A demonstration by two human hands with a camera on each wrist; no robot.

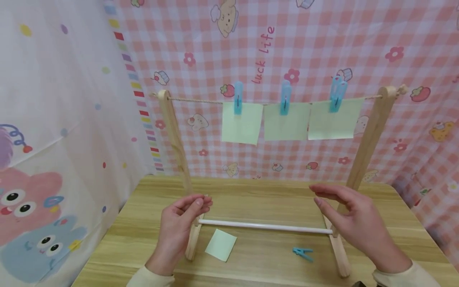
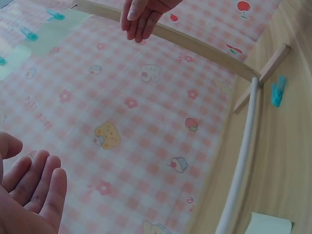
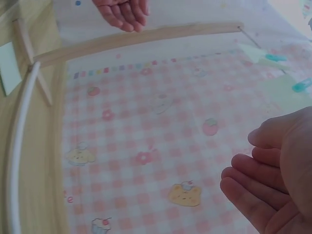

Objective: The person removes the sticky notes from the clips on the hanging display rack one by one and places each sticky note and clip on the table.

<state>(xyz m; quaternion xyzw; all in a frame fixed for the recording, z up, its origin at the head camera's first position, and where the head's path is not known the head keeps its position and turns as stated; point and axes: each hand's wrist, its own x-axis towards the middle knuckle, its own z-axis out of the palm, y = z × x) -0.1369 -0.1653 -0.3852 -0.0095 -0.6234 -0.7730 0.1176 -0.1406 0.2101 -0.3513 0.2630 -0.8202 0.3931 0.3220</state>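
Note:
Both hands hover in front of a small wooden drying rack, holding nothing. The left hand (image 1: 181, 225) is beside the left post (image 1: 175, 139), its fingers loosely bent. My right hand (image 1: 353, 219) is near the right post (image 1: 369, 139) with relaxed fingers. From the rope (image 1: 195, 100) hang three pale green paper squares, the left sheet (image 1: 242, 125), middle sheet (image 1: 287, 127) and right sheet (image 1: 335, 123), each under a blue clothespin (image 1: 238, 99). On the table lie another green paper square (image 1: 221, 244), near the left hand, and a loose blue clothespin (image 1: 303, 253).
A white rod (image 1: 265, 226) joins the rack's two wooden feet (image 1: 338, 255) low over the wooden table (image 1: 265, 271). Behind hangs a pink checked cloth (image 1: 251, 48). On the left is a white cartoon-printed cloth (image 1: 71, 119).

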